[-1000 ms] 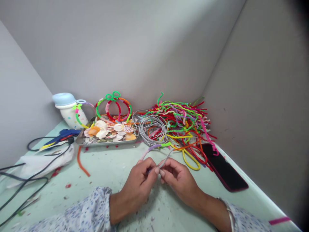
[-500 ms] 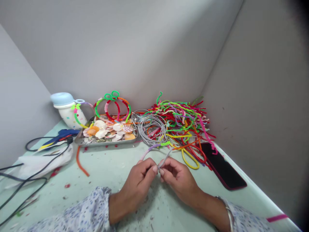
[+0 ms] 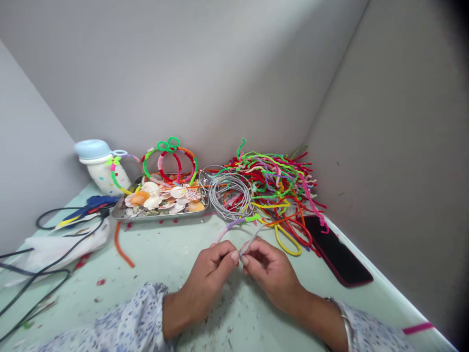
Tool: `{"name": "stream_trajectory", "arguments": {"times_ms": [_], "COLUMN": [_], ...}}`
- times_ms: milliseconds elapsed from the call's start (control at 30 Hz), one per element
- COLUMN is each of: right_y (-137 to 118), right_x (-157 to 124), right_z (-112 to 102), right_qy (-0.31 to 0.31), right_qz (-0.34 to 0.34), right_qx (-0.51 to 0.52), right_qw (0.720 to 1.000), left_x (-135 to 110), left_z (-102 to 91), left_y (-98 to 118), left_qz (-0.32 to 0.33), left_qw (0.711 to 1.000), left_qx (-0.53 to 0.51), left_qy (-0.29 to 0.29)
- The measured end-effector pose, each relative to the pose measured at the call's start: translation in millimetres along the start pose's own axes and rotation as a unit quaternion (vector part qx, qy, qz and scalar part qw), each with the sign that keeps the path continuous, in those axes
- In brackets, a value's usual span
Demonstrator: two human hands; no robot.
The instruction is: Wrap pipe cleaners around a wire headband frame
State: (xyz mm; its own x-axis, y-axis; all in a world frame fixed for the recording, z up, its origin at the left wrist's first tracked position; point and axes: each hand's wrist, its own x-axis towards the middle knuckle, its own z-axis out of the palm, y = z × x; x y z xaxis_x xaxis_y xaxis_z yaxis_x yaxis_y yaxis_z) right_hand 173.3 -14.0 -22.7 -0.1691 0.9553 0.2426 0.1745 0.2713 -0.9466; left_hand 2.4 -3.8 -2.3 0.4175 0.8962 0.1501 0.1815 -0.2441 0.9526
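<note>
My left hand and my right hand meet low in the middle, fingertips pinched together on a thin grey hoop. The hoop's far arc is wrapped in lilac and green pipe cleaner. Both hands hover just above the pale green table. Behind them lies a stack of bare grey hoops and a big heap of coloured pipe cleaners.
A metal tray of seashells sits left of the hoops, with wrapped hoops and a white jug behind it. A dark phone lies right. Black cables, a glue gun, a white bag and an orange pipe cleaner lie left.
Hardly anything differs. My hands keep their pinch on the hoop, and the view has shifted slightly, so everything sits a little higher and further left.
</note>
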Motion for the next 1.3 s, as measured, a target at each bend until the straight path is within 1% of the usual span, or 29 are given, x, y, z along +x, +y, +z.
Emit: {"name": "stream_trajectory", "arguments": {"times_ms": [133, 433, 633, 900, 1067, 1133, 1300], "right_y": [-1.9, -5.6, -3.9, -1.8, -3.0, -4.5, -8.0], "right_x": [0.0, 0.5, 1.3, 0.7, 1.1, -0.4, -3.3], "right_z": [-0.6, -1.0, -1.0, -1.0, -2.3, -1.6, 1.3], "right_qy": [0.011, 0.042, 0.062, 0.066, 0.096, 0.094, 0.067], "right_qz": [-0.028, -0.085, -0.093, -0.105, -0.133, -0.124, -0.066], "right_qx": [-0.034, -0.086, -0.096, -0.112, -0.142, -0.157, -0.151], "right_qw": [0.999, 0.992, 0.989, 0.986, 0.976, 0.975, 0.984], "left_x": [-1.0, -2.7, -2.8, -2.5, -3.1, -2.9, -1.3], "left_z": [-0.2, 1.4, 0.9, 0.4, 0.2, 0.7, 4.0], "left_y": [0.6, -1.2, -0.3, 1.5, -0.2, -1.5, -0.7], "left_qz": [-0.001, -0.014, -0.015, -0.011, -0.012, -0.01, -0.005], "left_qw": [1.0, 1.0, 1.0, 1.0, 1.0, 1.0, 0.999], "left_qx": [-0.004, -0.017, -0.014, -0.009, 0.007, 0.018, 0.045], "left_qy": [0.005, -0.003, -0.005, -0.006, 0.0, 0.003, 0.013]}}
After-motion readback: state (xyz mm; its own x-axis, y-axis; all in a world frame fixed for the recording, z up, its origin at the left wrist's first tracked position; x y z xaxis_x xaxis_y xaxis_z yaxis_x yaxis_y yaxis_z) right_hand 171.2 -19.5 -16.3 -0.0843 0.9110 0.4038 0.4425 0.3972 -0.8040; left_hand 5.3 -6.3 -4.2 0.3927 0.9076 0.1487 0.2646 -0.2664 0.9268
